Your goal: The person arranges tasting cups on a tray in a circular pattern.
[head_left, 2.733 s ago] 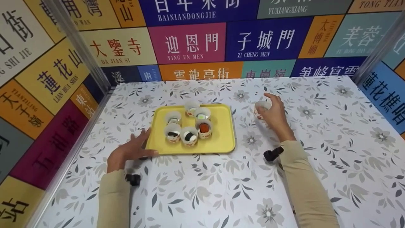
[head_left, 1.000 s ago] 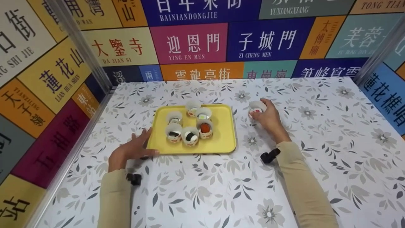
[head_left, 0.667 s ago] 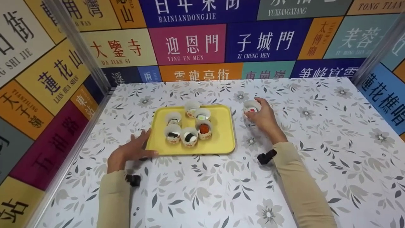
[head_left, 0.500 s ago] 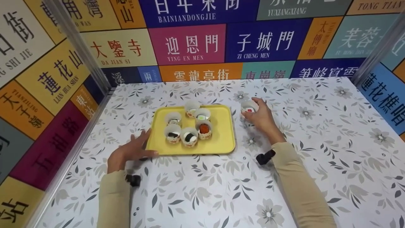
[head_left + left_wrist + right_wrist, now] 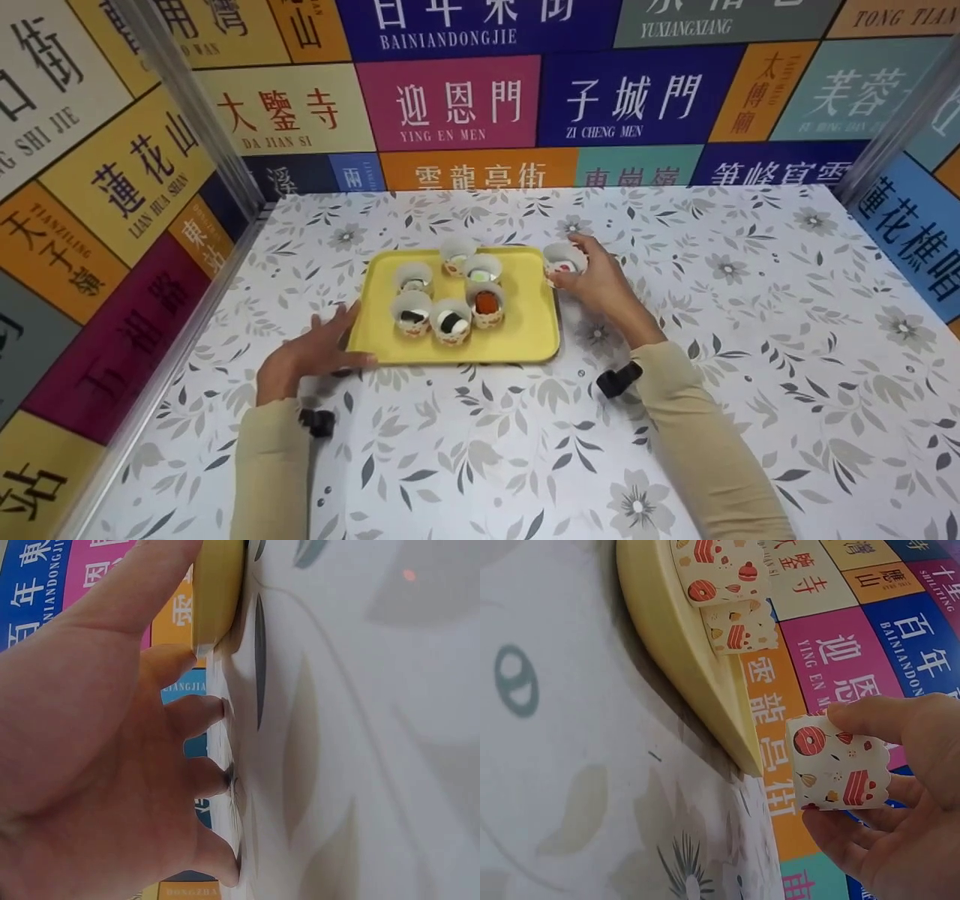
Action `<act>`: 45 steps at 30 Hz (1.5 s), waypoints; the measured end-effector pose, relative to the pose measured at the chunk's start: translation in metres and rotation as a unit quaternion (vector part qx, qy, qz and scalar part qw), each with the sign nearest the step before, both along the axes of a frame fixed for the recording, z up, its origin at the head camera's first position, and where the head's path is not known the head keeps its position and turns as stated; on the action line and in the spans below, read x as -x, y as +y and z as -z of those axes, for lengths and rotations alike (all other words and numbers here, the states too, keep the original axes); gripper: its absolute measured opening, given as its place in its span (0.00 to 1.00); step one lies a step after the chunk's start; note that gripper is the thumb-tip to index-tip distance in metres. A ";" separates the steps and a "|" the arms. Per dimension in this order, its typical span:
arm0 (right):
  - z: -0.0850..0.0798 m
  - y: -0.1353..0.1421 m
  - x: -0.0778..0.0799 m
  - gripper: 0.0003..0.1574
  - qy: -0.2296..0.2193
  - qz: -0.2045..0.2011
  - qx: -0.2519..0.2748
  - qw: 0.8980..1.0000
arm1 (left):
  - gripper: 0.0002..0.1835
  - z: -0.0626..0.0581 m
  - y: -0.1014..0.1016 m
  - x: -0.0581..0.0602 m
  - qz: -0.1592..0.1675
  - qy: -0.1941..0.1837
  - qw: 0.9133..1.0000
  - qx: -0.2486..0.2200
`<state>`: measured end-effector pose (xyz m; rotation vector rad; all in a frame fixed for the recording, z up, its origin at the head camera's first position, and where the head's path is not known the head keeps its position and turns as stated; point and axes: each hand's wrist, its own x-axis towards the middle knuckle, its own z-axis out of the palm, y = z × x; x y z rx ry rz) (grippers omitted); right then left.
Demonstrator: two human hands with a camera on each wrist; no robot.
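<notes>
My right hand (image 5: 602, 283) pinches a paper cupcake cup (image 5: 838, 769) printed with donuts and cake slices, thumb on one side and fingers on the other. In the head view a white piece with a red spot sits inside it. The cup is raised off the tabletop and overlaps the right rim of the yellow tray (image 5: 521, 334). My left hand (image 5: 319, 350) rests at the tray's left edge with its fingers spread, thumb along the near corner. On the tray stand several similar cups, holding sushi-like pieces: one with an orange-red top (image 5: 486, 303), others with black bands (image 5: 451, 323).
The table is covered with a white cloth (image 5: 480, 457) printed with grey leaves and flowers. Behind it rises a wall (image 5: 446, 101) of coloured panels with Chinese lettering, and another such wall (image 5: 112, 187) stands at the left. A black wrist camera (image 5: 619, 379) sits below the right hand.
My right hand has carried the cup leftward from the table at the right to the tray's right rim. The left hand, the tray and the cups on it have stayed in place.
</notes>
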<state>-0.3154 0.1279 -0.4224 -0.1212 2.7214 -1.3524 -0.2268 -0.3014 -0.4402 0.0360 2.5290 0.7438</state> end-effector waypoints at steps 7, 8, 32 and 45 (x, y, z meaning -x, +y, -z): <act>0.002 -0.016 -0.008 0.48 0.019 -0.037 0.004 0.999 | 0.62 0.005 0.002 -0.001 -0.008 -0.010 1.000 -0.001; 0.002 -0.019 -0.009 0.47 0.024 -0.041 0.005 0.999 | 0.62 0.005 0.003 -0.001 -0.010 -0.010 1.000 0.000; -0.033 -0.083 0.034 0.44 0.101 -0.114 -0.031 0.988 | 0.61 0.000 0.005 0.000 -0.020 -0.009 1.000 -0.002; -0.041 -0.126 0.042 0.46 0.090 -0.127 -0.058 0.986 | 0.60 -0.003 0.000 -0.001 -0.032 -0.016 0.999 -0.016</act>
